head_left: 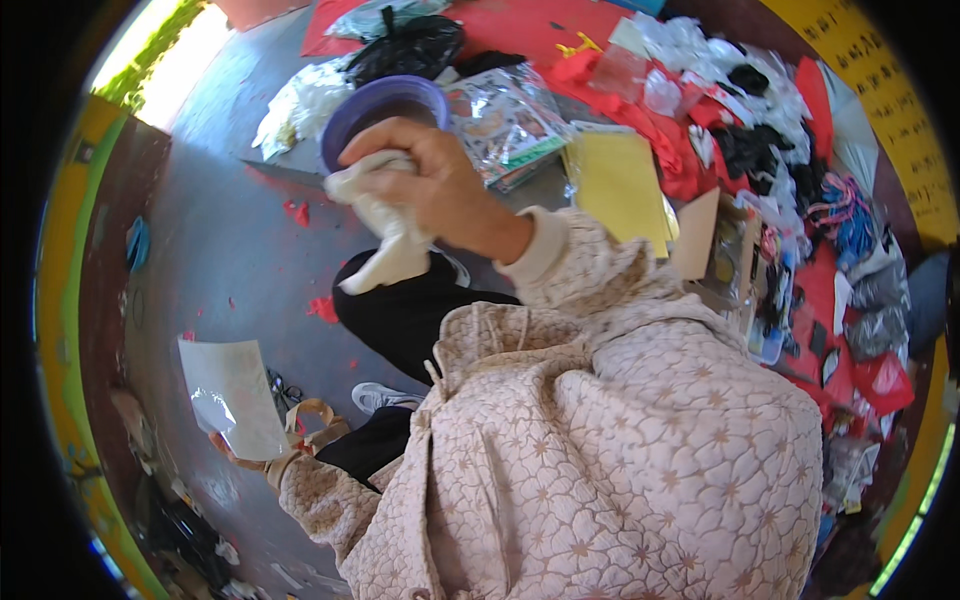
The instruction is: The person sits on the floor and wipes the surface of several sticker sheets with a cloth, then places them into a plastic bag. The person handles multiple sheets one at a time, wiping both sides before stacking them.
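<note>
My right hand (435, 185) is closed around a damp-looking off-white cloth (395, 250). The cloth hangs down from my fingers. Just behind that hand stands a purple bucket (335, 130) with dark, murky contents. Lower on the left, my left hand (240, 456) grips a pale, glossy rectangular sheet (240, 395) by its bottom edge. Most of the left fingers are hidden behind the sheet, and light reflects off its surface.
Plastic-wrapped magazines (510, 120) and yellow sheets (615, 180) lie right of the bucket. A cardboard box (705, 245) holds small items. Plastic bags (410, 45) and red fabric (650, 125) crowd the raised ledge. Red scraps (323, 309) dot the grey floor.
</note>
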Demonstrator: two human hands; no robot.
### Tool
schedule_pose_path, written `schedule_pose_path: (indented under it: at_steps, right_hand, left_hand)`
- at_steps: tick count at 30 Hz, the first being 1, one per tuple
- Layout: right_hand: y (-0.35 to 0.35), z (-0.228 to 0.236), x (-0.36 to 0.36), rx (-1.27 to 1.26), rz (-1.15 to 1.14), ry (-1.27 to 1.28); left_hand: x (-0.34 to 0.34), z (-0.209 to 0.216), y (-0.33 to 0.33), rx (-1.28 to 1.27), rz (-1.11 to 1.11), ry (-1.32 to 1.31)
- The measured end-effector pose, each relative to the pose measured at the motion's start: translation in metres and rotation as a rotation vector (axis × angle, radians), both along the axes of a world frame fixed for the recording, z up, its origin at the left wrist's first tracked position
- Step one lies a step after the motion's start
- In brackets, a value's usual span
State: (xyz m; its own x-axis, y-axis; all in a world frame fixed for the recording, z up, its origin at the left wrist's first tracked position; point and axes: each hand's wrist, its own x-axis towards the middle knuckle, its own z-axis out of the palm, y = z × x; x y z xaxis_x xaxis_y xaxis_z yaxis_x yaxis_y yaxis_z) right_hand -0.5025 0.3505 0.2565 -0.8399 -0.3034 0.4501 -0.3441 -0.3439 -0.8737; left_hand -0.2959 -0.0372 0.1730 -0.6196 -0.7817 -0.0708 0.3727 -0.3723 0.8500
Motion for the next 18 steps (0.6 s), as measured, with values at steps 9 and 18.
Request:
schedule_pose_path:
  at_steps: [9,18]
  right_hand:
    - [0.243,-0.095,0.0,0.02,-0.639,-0.529]
    - [0.3,-0.158,0.014,-0.026,-0.775,-0.847]
  left_hand:
    - [-0.047,0.037,0.063,-0.048,-0.087,-0.056]
    - [-0.093,0.097,0.126,0.061,-0.581,0.062]
